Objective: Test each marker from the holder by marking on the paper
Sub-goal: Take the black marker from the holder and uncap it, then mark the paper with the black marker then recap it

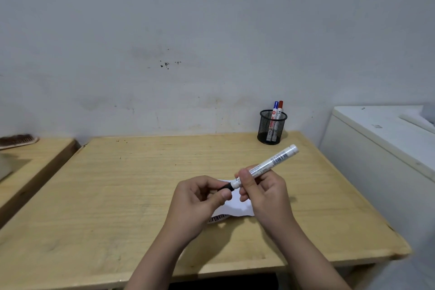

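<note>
White marker (266, 166) in both hands, barcode printed, text unreadable

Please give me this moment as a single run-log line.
right hand: holds white marker | left hand: on its black cap end | paper: beneath hands | holder: blue, red markers

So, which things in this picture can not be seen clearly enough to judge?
All in the head view:
- Black end of the held marker: the left hand covers it, so cap on or off is unclear.
- Paper: mostly under both hands; the right hand hides any marks.
- Print on the blue marker and red marker: too small.
- Their lower ends: blurred behind the holder mesh.
</note>
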